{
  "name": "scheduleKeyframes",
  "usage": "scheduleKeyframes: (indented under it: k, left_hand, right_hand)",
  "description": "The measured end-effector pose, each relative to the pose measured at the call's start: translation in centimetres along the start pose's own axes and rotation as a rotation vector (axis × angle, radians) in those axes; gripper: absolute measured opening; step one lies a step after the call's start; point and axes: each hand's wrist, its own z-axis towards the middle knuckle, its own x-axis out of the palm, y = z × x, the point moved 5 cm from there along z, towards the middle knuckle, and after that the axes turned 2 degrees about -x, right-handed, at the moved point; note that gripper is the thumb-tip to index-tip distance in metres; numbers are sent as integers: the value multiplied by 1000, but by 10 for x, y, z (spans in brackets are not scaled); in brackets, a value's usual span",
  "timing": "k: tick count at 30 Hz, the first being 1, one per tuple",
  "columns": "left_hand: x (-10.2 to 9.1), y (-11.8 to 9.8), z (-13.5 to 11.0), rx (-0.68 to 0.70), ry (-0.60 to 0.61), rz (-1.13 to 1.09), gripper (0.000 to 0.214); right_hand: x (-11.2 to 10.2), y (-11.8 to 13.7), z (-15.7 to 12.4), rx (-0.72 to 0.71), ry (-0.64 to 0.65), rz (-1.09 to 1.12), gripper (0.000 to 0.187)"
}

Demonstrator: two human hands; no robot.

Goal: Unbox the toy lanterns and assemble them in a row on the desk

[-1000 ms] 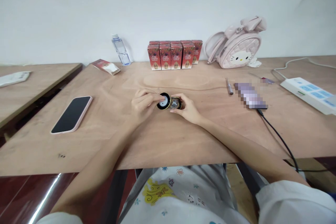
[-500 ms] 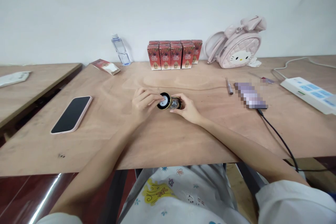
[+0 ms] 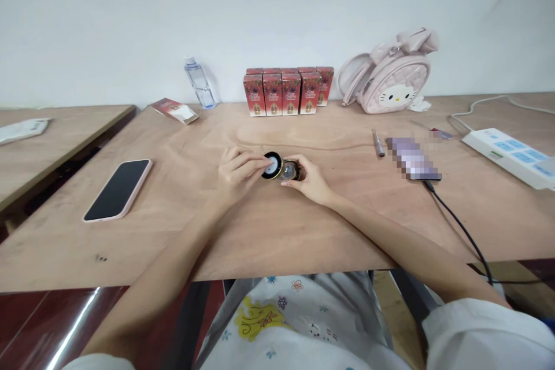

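A small lantern [image 3: 288, 171] with a clear middle and black-and-gold ends lies on its side above the table's middle. My right hand [image 3: 313, 181] is closed around its far end, thumb below and fingers above. Its round black base, with a white disc [image 3: 272, 166] in it, faces left and up toward me. At that base, my left hand [image 3: 239, 172] has its fingers drawn together, the fingertips touching the disc and rim. Whether something tiny sits between those fingertips is hidden.
Red boxes [image 3: 273, 94] stand in rows by the wall, between a water bottle [image 3: 200, 85] and a pink bag [image 3: 396, 84]. An opened box [image 3: 174, 110] lies left. Phones [image 3: 118, 189] flank the hands; a screwdriver [image 3: 378, 143] and power strip [image 3: 511, 153] are right.
My left fingertips have shifted slightly on the disc, and the lantern's base has moved a touch to the right. My right hand keeps its hold.
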Motion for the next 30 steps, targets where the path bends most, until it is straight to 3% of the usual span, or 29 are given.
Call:
scheduleKeyframes:
  k: [30]
  left_hand:
    - [7,6,1,-4,7,-105,12]
  right_hand:
    - [-1,-3,1,15,-8,-7,49]
